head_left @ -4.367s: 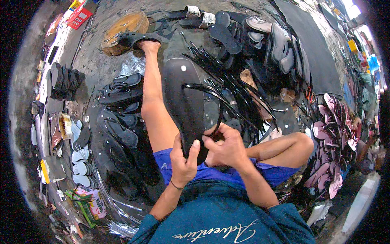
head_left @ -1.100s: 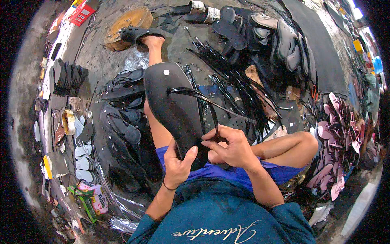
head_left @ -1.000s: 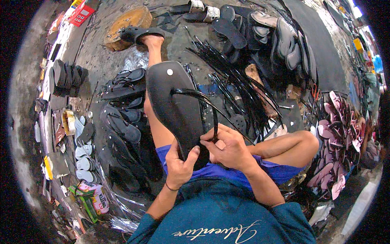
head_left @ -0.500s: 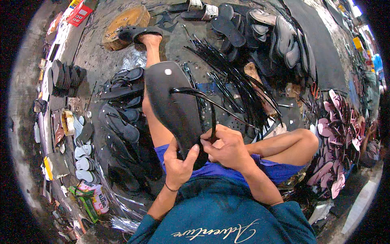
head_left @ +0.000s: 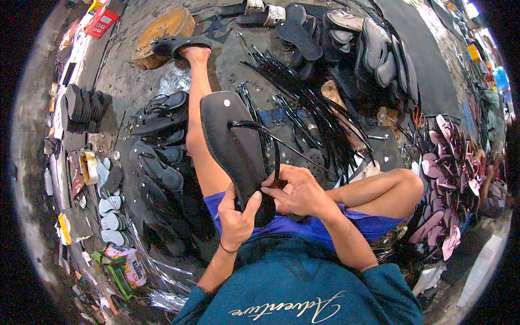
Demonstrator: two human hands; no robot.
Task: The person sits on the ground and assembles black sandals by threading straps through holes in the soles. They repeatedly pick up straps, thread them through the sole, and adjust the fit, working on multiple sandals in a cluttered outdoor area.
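A black flip-flop (head_left: 227,143) is held up in front of me, its wide toe end pointing away and a small white spot near the tip. My left hand (head_left: 238,216) grips the narrow heel end from the left, thumb on top. Closed in a pinch, my right hand (head_left: 298,192) holds one black strap (head_left: 277,157) against the sole's right edge. Another thin strap length runs from the toe hole out to the right, its end free. The fingers of my right hand hide where the strap meets the sole.
Black strap strips (head_left: 303,97) lie in a bundle beyond my hands. Finished-looking black sandals (head_left: 160,168) are heaped at left, grey and black soles (head_left: 374,49) at far right. Pink flip-flops (head_left: 439,184) pile at right, near orange-handled scissors (head_left: 417,116). A wooden block (head_left: 162,38) stands by my foot.
The flip-flop has dropped slightly towards me, its toe end lower in view. My right hand has shifted a little left with the strap, still pinching at the sole's edge.
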